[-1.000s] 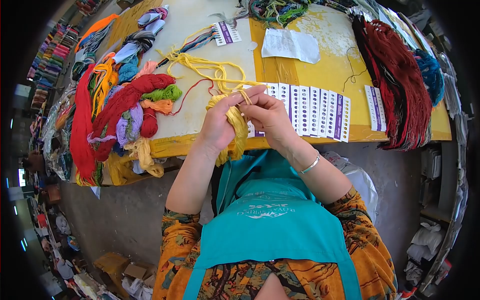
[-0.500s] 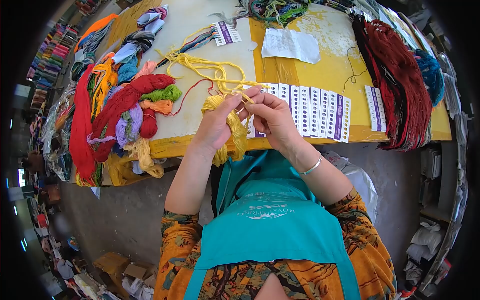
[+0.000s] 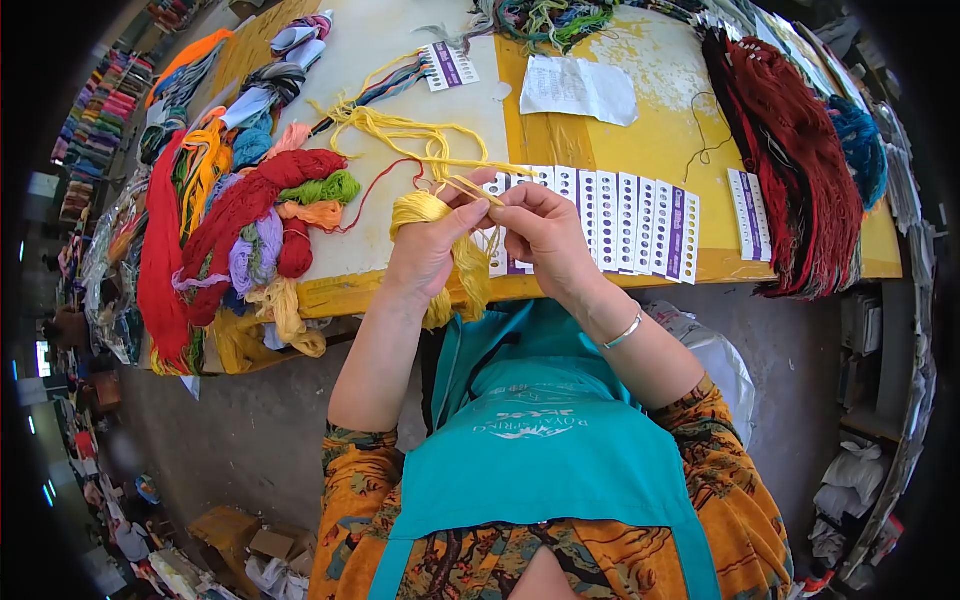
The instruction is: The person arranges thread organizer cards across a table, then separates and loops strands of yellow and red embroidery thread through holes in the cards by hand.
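Note:
Yellow thread (image 3: 470, 275) hangs as a skein over my left hand (image 3: 430, 250), which is closed on it, the thumb pressing near the fingertips. My right hand (image 3: 543, 232) pinches a strand of the same yellow thread, its fingertips close to the left thumb. Loose yellow strands (image 3: 400, 128) run from the hands up across the table. Behind and right of my hands lies a row of white and purple punched cards (image 3: 645, 228), partly hidden by the fingers. A thin red thread (image 3: 375, 190) curves on the table left of the hands.
Multicoloured skeins (image 3: 255, 205) pile at the left. A card with threads (image 3: 450, 66) and a white paper (image 3: 578, 90) lie further back. Dark red thread bundles (image 3: 800, 150) and another card (image 3: 748, 215) are at the right. The table's yellow edge (image 3: 345, 293) runs before my body.
The skein's upper part has shifted left over my left hand. Both hands stay close together, and their fingertips have changed position slightly on the yellow strands.

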Demonstrator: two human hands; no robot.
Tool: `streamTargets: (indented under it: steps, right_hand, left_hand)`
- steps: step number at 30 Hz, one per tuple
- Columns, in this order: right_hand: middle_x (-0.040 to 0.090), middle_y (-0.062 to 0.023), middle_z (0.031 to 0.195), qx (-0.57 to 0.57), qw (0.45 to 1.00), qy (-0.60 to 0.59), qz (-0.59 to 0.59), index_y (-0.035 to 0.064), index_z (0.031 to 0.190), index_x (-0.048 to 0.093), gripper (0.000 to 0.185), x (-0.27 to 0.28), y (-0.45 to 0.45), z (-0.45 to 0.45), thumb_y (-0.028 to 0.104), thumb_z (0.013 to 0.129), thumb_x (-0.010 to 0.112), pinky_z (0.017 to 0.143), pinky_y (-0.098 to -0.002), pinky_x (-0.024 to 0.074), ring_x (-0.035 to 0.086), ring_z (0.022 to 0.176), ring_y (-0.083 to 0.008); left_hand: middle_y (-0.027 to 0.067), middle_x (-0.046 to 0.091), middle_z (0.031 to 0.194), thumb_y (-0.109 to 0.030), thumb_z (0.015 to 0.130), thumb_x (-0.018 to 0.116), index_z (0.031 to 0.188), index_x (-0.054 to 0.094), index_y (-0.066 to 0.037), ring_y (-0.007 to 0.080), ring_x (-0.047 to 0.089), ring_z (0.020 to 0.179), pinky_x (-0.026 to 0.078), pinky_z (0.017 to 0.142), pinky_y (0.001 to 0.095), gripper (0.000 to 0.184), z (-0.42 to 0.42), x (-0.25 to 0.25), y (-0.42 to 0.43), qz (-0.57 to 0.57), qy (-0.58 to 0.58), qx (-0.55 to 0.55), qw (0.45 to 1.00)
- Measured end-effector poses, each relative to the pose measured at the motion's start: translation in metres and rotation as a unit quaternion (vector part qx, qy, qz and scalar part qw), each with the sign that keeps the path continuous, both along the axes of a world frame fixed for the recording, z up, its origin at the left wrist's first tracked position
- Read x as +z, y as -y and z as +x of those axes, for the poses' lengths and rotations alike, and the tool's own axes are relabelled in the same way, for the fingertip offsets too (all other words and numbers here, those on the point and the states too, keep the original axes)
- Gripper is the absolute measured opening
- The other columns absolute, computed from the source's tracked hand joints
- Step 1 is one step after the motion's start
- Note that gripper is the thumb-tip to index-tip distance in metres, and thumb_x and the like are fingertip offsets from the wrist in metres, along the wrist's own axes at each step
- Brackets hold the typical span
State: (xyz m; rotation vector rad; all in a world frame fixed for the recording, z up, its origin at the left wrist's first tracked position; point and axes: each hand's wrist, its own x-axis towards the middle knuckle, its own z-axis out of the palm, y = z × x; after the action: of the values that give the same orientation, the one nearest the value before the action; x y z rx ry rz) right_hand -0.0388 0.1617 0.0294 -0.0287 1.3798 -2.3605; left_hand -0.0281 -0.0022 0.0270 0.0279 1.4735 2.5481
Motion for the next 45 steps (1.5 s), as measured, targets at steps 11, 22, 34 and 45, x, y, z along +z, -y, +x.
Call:
streamTargets:
  steps: [11, 22, 34, 45]
  right_hand:
    - [0.061, -0.0004, 0.07, 0.08, 0.993, 0.089, 0.006, 0.0056, 0.083, 0.064, 0.005, 0.006, -0.012, -0.011, 0.009, 0.086, 0.066, 0.045, -0.0219, 0.0328, 0.049, 0.051, -0.0081]
    - [0.06, -0.0066, 0.081, 0.041, 0.952, -0.019, -0.304, 0.0035, 0.08, 0.057, 0.018, 0.042, -0.068, -0.07, 0.014, 0.094, 0.053, 0.084, -0.0357, 0.0505, 0.059, 0.084, -0.0191]
    - [0.064, -0.0041, 0.073, -0.62, 0.733, -0.135, 0.245, 0.0043, 0.088, 0.069, 0.008, 0.091, -0.466, -0.21, 0.011, 0.084, 0.069, 0.041, -0.0241, 0.0319, 0.044, 0.047, -0.0093]
    - [0.069, -0.0008, 0.086, -0.041, 0.841, -0.339, 0.42, 0.0093, 0.115, 0.055, 0.019, 0.068, -0.194, -0.106, 0.013, 0.096, 0.054, 0.051, -0.0174, 0.0331, 0.041, 0.059, -0.0004]
  left_hand:
    - [0.0016, 0.057, 0.096, -0.012, 0.091, 0.059, 0.131, 0.051, 0.002, 0.0106, 0.058, 0.092, 0.048, 0.087, 0.0268, 0.042, 0.002, 0.007, 0.015, 0.075, 0.037, -0.048, 0.995]
    - [-0.003, 0.034, 0.05, -0.023, 0.105, 0.036, 0.089, 0.053, -0.007, 0.0052, 0.028, 0.034, 0.022, 0.031, 0.0212, 0.028, 0.077, -0.014, 0.155, 0.415, -0.015, 0.03, 0.909]
    - [-0.0056, 0.03, 0.048, -0.025, 0.105, 0.037, 0.089, 0.059, -0.006, 0.0055, 0.021, 0.033, 0.019, 0.03, 0.0206, 0.033, 0.275, -0.061, 0.309, 0.256, 0.044, 0.462, 0.848]
    - [-0.0068, 0.036, 0.051, -0.021, 0.104, 0.038, 0.143, 0.039, -0.006, 0.0034, 0.027, 0.038, 0.025, 0.036, 0.0197, 0.042, 0.06, -0.002, 0.078, 0.254, -0.094, -0.007, 0.963]
